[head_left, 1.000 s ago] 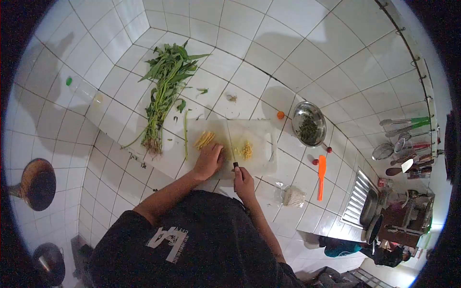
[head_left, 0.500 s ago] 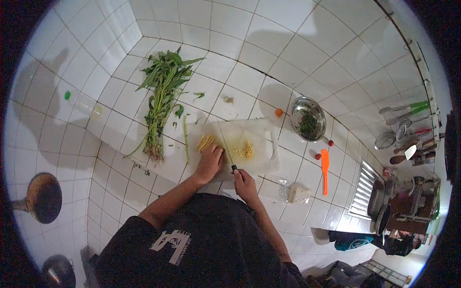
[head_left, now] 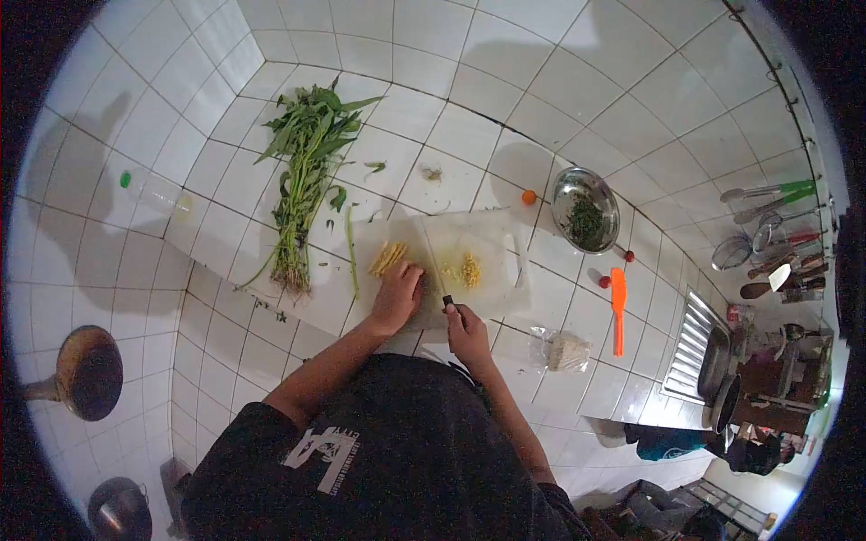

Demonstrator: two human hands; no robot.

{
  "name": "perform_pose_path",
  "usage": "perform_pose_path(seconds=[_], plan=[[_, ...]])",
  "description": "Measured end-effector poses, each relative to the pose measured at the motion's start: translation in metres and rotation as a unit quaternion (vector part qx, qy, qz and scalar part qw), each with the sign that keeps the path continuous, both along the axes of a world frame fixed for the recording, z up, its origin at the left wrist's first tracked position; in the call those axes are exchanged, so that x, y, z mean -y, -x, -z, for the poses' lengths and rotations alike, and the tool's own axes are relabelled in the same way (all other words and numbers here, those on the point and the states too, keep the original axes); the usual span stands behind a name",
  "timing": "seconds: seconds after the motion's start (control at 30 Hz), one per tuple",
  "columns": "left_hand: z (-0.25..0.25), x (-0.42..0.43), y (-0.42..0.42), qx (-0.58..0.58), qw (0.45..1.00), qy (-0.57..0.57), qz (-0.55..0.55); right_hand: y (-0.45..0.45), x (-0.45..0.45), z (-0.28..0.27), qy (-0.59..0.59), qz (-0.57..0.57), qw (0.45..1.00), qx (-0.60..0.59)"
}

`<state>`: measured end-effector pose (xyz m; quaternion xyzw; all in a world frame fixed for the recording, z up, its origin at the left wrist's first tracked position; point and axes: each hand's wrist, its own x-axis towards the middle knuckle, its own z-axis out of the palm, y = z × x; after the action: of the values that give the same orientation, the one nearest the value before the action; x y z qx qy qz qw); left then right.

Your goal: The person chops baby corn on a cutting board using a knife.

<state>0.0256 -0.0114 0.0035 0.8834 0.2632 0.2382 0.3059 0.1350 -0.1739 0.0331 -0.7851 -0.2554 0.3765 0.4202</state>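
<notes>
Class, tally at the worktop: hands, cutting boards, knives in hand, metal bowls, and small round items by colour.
Hands (left hand, right hand): 2
Cutting board: 1
Held knife: 1
Metal bowl: 1
Round red items: 2
Round orange item: 1
Total: 8

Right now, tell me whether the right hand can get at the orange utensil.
Probably yes, after releasing the knife handle; the plastic packet lies between the right hand and the orange utensil but seems easy to reach over.

Plastic board (head_left: pixel 492 288), glossy metal bowl (head_left: pixel 582 184)
</notes>
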Motion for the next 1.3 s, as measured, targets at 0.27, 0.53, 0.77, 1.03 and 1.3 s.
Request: perform_pose_path(seconds=[0.27, 0.53, 0.77, 1.03, 1.3], plan=[[0.004, 0.002, -0.003, 0.015, 0.998, -0.027, -0.048, 0.0, -0.002, -0.016, 0.001, -0.015, 0.997, -0.071], [0.0, 0.0, -0.002, 0.004, 1.0, -0.002, -0.02, -0.002, 0.001, 0.001, 0.031, -0.042, 0.999, -0.009], [0.006, 0.0, -0.001, 0.001, 1.0, -0.022, -0.021, -0.001, -0.001, 0.009, -0.03, -0.03, 0.996, 0.073], [-0.003, 0.0, -0.002, 0.012, 0.999, -0.026, -0.02, 0.0, 0.002, 0.0, 0.014, -0.01, 0.999, -0.048], [0.006, 0.001, -0.002, 0.011, 1.0, -0.019, -0.022, 0.0, -0.005, -0.018, 0.036, -0.022, 0.996, -0.079]])
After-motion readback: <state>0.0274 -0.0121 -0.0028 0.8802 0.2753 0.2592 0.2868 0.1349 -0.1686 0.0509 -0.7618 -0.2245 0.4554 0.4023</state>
